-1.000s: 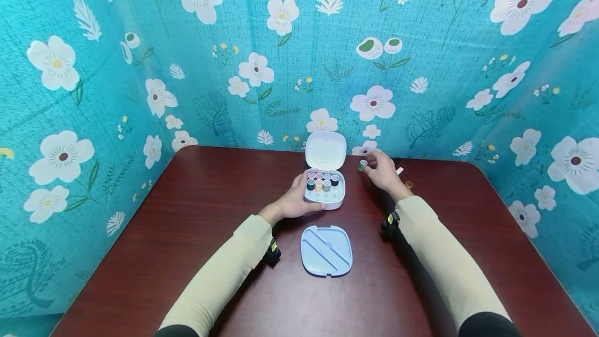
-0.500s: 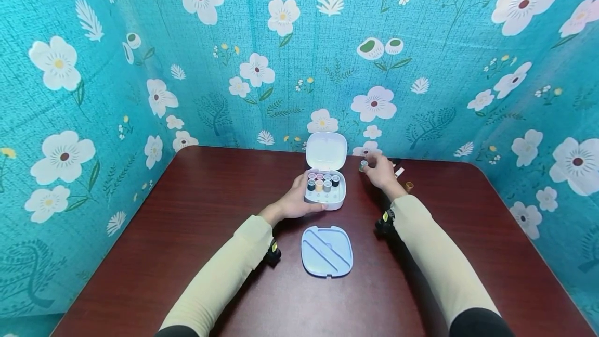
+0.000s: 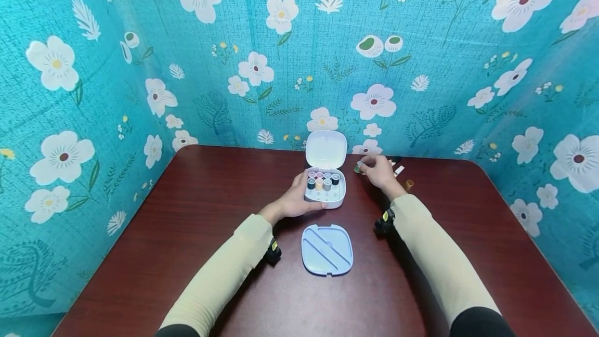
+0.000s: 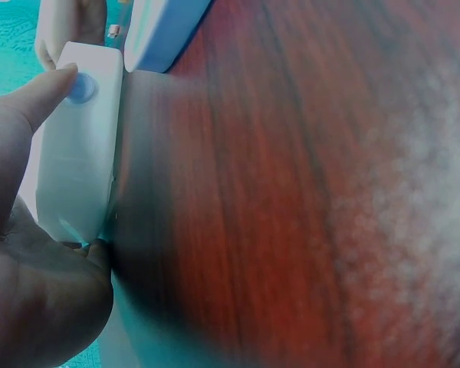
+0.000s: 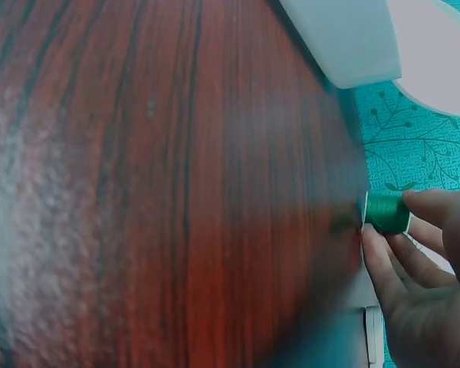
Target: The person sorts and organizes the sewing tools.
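Observation:
At the back centre of the table stands a white sewing box (image 3: 337,200) with its lid (image 3: 326,149) raised. Several thread spools (image 3: 320,184) in black, pink, peach and grey sit upright in its rear rows; pegs show in front of them. My left hand (image 3: 296,201) grips the box, thumb (image 4: 42,100) across its front near a round blue button (image 4: 82,89) and fingers along the left side. To the right of the box, my right hand (image 3: 379,171) pinches a green thread spool (image 5: 387,212) between thumb and fingertips, close over the table.
A light blue tray-like cover (image 3: 327,250) with diagonal ridges lies in front of the box. A brownish-yellow spool (image 3: 409,184) and a small white piece (image 3: 399,170) lie right of my right hand. Flowered teal cloth (image 3: 281,66) hangs behind the table.
My right hand has shifted slightly left with the green spool, which now tilts in the fingertips. The left hand stays on the sewing box.

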